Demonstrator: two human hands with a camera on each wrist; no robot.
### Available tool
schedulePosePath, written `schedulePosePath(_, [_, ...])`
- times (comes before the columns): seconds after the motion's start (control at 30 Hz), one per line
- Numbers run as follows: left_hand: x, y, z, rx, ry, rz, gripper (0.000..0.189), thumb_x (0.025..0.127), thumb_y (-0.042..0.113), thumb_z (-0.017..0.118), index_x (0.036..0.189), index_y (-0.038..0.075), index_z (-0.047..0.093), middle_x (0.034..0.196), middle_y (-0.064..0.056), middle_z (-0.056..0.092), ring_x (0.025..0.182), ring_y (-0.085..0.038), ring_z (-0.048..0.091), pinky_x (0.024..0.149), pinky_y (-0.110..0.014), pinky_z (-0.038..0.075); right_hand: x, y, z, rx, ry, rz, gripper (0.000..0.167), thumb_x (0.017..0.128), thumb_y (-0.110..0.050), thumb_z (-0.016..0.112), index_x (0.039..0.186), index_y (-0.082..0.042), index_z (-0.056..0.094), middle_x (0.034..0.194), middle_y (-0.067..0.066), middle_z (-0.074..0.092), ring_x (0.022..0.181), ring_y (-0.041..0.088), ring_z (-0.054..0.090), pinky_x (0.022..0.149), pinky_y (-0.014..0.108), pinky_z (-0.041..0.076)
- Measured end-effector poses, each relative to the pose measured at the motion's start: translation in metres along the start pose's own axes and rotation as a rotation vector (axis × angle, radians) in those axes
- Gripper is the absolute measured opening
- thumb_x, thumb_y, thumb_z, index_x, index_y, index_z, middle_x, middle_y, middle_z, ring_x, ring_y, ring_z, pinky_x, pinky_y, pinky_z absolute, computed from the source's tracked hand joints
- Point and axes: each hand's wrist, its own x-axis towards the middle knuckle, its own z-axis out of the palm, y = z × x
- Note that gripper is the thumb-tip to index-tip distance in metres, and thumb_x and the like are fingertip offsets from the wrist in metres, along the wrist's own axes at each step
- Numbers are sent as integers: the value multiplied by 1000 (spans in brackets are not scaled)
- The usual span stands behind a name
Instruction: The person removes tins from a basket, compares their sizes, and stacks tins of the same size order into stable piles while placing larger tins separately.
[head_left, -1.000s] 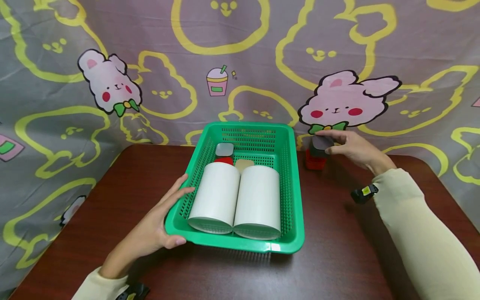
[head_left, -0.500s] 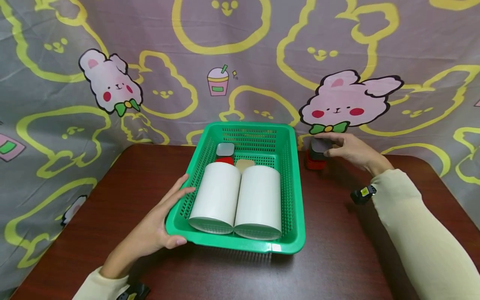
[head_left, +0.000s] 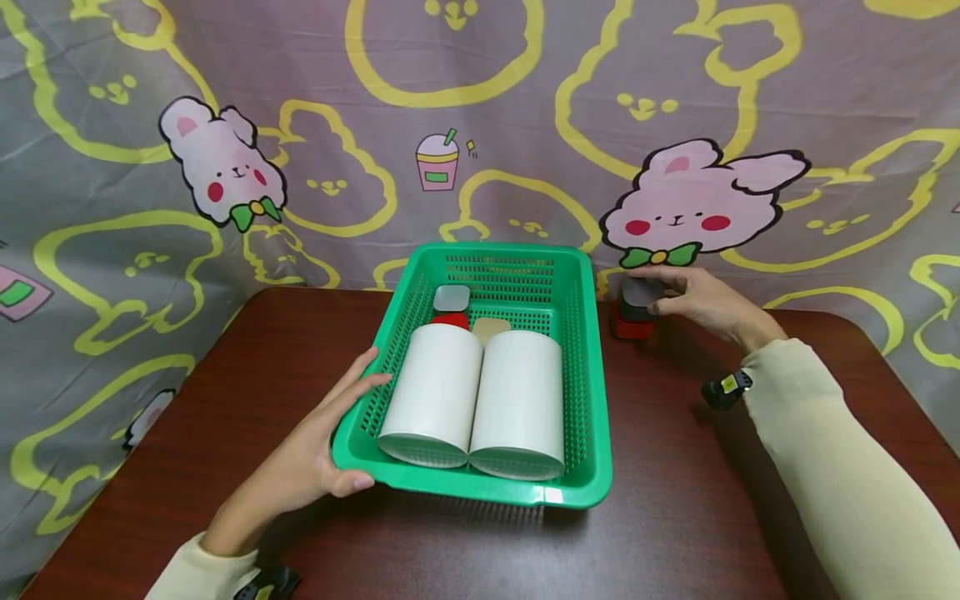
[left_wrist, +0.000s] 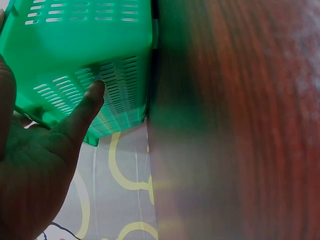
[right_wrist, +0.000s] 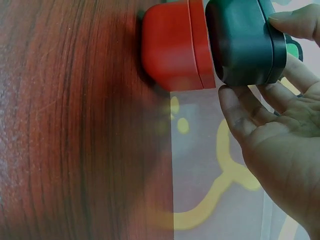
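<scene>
My left hand [head_left: 318,446] holds the near left corner of a green plastic basket [head_left: 600,400], one finger over the rim and the thumb at the front. In the left wrist view a finger lies along the basket's slotted outer wall [left_wrist: 75,45]. Right of the basket, my right hand [head_left: 708,304] pinches a small black square tin [head_left: 640,293] with rounded corners, between thumb and fingers by its lid. Below it a similar red tin [head_left: 632,327] stands on the table. The right wrist view shows the black tin [right_wrist: 240,42] slightly tilted over the red tin's lid [right_wrist: 202,45].
Two white cylinders [head_left: 435,392] lie side by side in the basket. Behind them are a silver-topped tin [head_left: 452,298], a red piece [head_left: 451,320] and a beige one [head_left: 491,328], partly hidden. A patterned cloth [head_left: 510,133] hangs behind the brown table [head_left: 675,467].
The black tin in my right hand has come down slightly and a little left over the red tin. My left hand stays on the basket.
</scene>
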Motion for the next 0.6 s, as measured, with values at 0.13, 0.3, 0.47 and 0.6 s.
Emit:
schedulePosePath(0.13, [0, 0, 0, -1, -2, -1, 95, 77, 50, 87, 157, 19, 45, 178, -1, 12, 158, -40, 20, 111, -22, 40, 1, 1, 0, 26, 4, 9, 59, 99, -8, 63, 156, -7, 48, 158, 17, 45, 113, 14, 53, 90, 14, 48])
schedulePosePath(0.3, [0, 1, 0, -10, -3, -5, 94, 78, 50, 87, 157, 20, 45, 178, -1, 12, 158, -39, 21, 110, -21, 41, 1, 2, 1, 52, 7, 18, 60, 98, -6, 63, 156, -7, 48, 157, 15, 46, 116, 11, 52, 92, 13, 48])
schedulePosePath(0.47, [0, 0, 0, -24, -4, -6, 95, 78, 48, 87, 157, 19, 45, 178, -1, 11, 159, -29, 21, 110, -20, 41, 0, 1, 1, 36, 11, 16, 60, 98, -5, 63, 156, -9, 49, 159, 14, 45, 119, 16, 51, 92, 13, 47])
schedulePosePath(0.6, [0, -1, 0, -23, -3, 1, 94, 78, 47, 87, 157, 19, 45, 178, -1, 11, 158, -28, 21, 110, -21, 41, 0, 1, 1, 9, 8, 19, 61, 98, -7, 64, 157, -11, 48, 162, 14, 43, 131, 22, 44, 92, 12, 44])
